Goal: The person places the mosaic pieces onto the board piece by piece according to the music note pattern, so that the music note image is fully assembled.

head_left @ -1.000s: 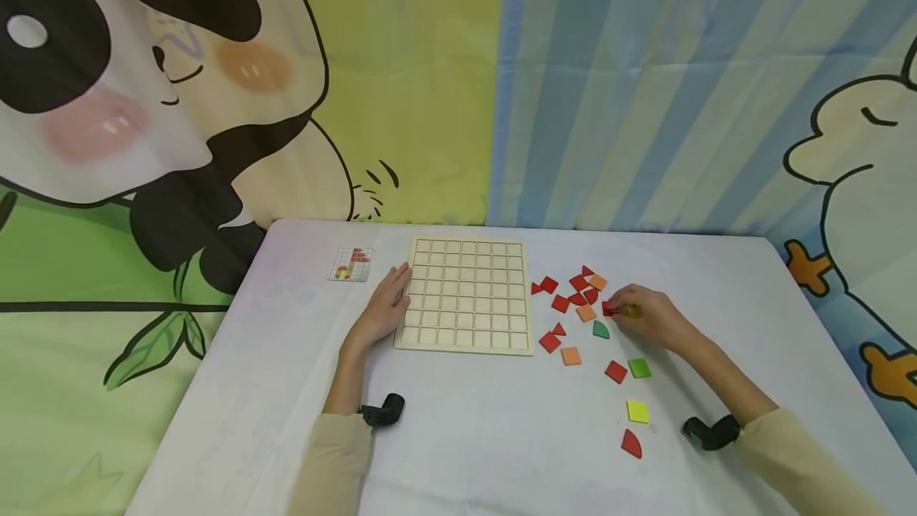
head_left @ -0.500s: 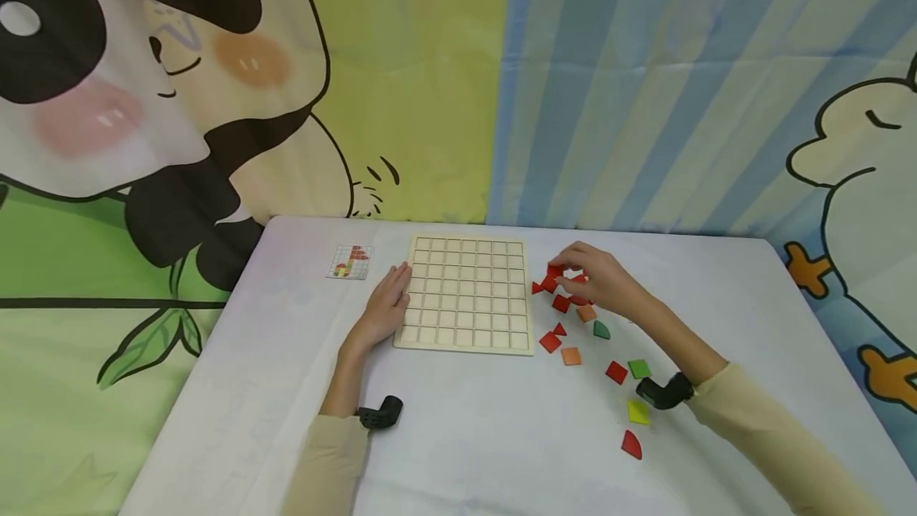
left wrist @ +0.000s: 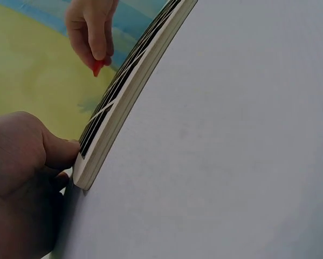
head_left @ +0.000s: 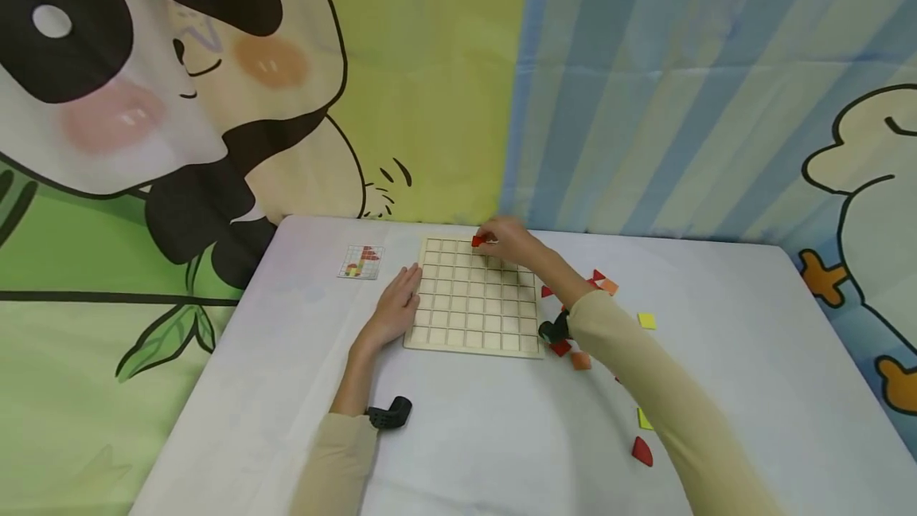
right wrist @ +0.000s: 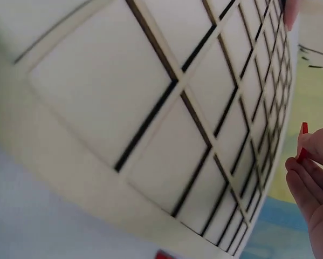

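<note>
A pale wooden grid board (head_left: 462, 313) lies flat on the table. My left hand (head_left: 396, 309) rests along its left edge, fingers straight. In the left wrist view, the thumb of that hand (left wrist: 21, 162) touches the board's rim (left wrist: 123, 108) near a corner. Above the board's far edge, my right hand (head_left: 510, 241) pinches a red tile (head_left: 477, 241) between thumb and fingers. The right wrist view has this red tile (right wrist: 304, 128) sticking up from the fingertips, apart from the grid. Its full shape is hidden by the fingers.
A printed pattern card (head_left: 360, 262) lies left of the board. Loose tiles are scattered to the right, partly hidden under my right sleeve (head_left: 637, 373): an orange square (head_left: 581, 361), a yellow square (head_left: 647, 321), a red quarter-round (head_left: 642, 451). A patterned cloth hangs behind the table.
My right hand has gone from the loose tiles leftward to the board's far edge, carrying a red tile. A yellow tile now lies on the table at the right. My left hand has stayed put.
</note>
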Demonstrator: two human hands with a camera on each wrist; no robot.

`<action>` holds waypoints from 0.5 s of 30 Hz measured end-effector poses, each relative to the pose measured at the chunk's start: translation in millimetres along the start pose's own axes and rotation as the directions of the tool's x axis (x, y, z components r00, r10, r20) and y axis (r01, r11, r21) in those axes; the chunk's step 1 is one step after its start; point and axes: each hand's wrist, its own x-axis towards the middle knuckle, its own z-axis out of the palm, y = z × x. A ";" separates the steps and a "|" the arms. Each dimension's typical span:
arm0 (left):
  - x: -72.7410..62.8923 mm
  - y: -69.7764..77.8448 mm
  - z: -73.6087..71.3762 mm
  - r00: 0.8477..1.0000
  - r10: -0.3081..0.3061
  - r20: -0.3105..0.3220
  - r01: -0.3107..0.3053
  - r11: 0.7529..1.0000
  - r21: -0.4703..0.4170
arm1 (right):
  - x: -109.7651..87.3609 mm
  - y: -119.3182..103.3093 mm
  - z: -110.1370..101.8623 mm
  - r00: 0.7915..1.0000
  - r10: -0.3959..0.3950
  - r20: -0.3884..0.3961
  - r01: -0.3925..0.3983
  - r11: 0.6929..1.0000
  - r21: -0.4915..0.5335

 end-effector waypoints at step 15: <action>0.4 0.3 1.2 1.000 -0.004 -0.011 0.004 1.000 0.006 | 10.6 10.8 12.3 0.994 0.065 0.087 -0.062 0.998 -0.033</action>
